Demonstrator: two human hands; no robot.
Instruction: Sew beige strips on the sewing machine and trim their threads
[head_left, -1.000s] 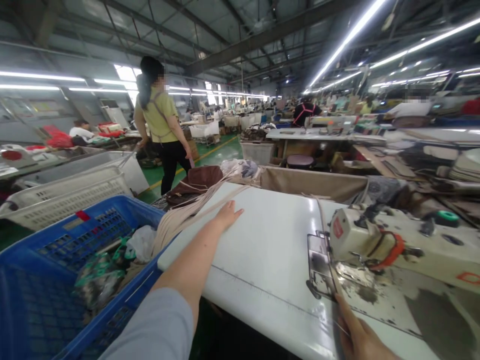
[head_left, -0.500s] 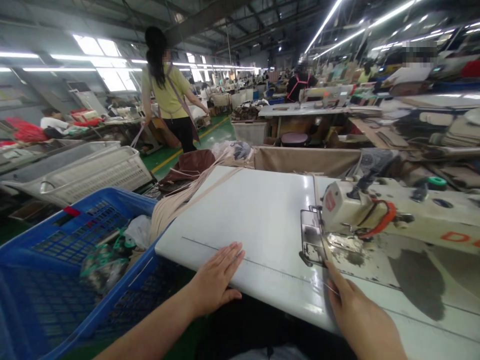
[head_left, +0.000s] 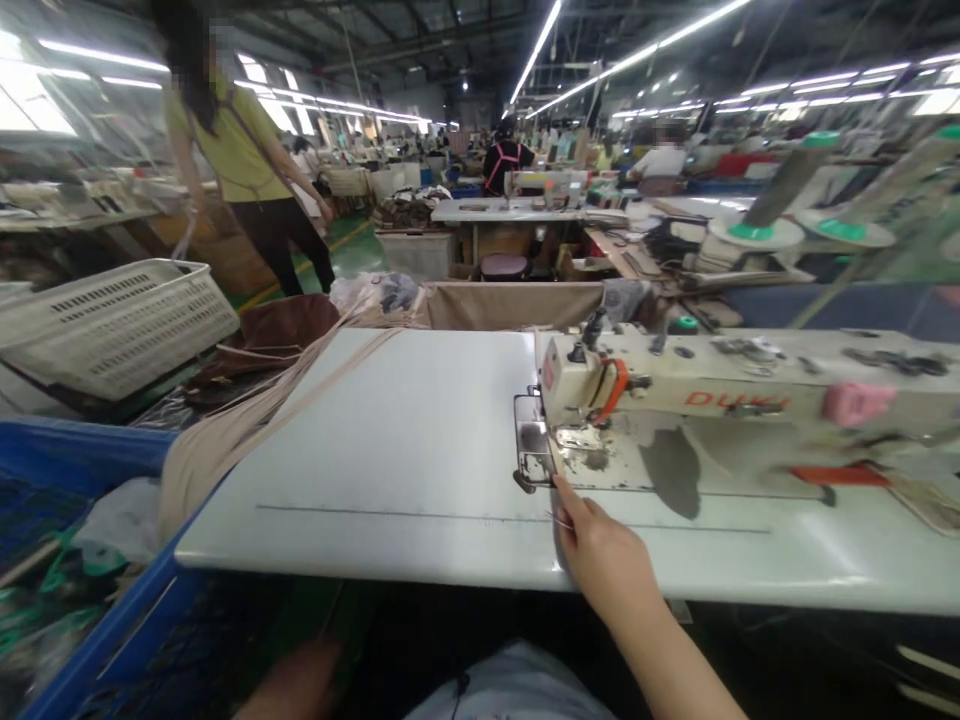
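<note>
My right hand [head_left: 609,555] is at the near side of the sewing machine [head_left: 660,385]. Its index fingertip presses the near end of a narrow beige strip [head_left: 556,458] that runs toward the needle area, and the fingers are closed around it. A thin shiny line shows by the fingers; I cannot make out what it is. The metal plate frame [head_left: 529,436] lies just left of the strip. My left hand [head_left: 304,672] is low, below the table's front edge, smeared by motion, so its fingers cannot be made out.
A white worktable [head_left: 390,430] with a ruler line carries the machine. Long beige strips [head_left: 225,440] hang over its left edge beside a blue crate [head_left: 142,600]. A white basket [head_left: 120,320] stands further left. A person in a yellow top [head_left: 247,150] stands beyond it.
My left hand has left the tabletop and dropped below its front edge. My right hand stays by the strip at the machine. The view has turned to the right.
</note>
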